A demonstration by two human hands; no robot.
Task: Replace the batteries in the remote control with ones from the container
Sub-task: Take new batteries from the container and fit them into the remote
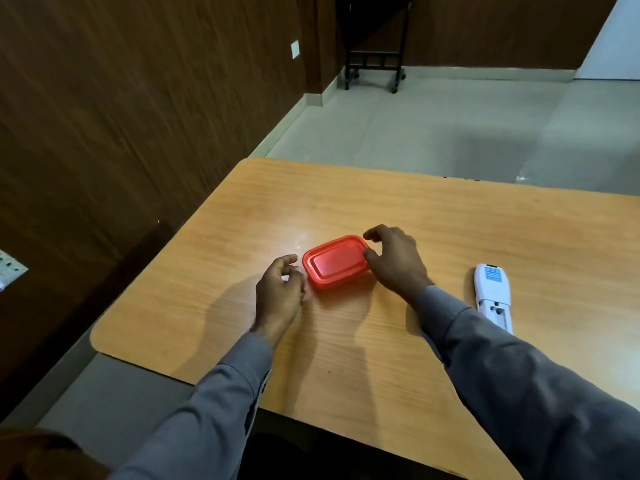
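A red container [335, 262] with its lid on sits in the middle of the wooden table [450, 230]. My right hand [396, 259] is at its right end, thumb against the lid's rim and fingers curled over the far right corner. My left hand [280, 289] hovers just off the container's left end, its fingers loosely curled; a small pale spot shows between them and I cannot tell what it is. The white remote control [493, 294] lies face down to the right, its battery compartment uncovered toward me. No batteries are visible.
The table's left edge runs close to a dark wood-panelled wall [121, 116]. Beyond the far edge is grey floor, with a black wheeled stand [375, 46] at the back. Bare tabletop lies in front of the container and behind it.
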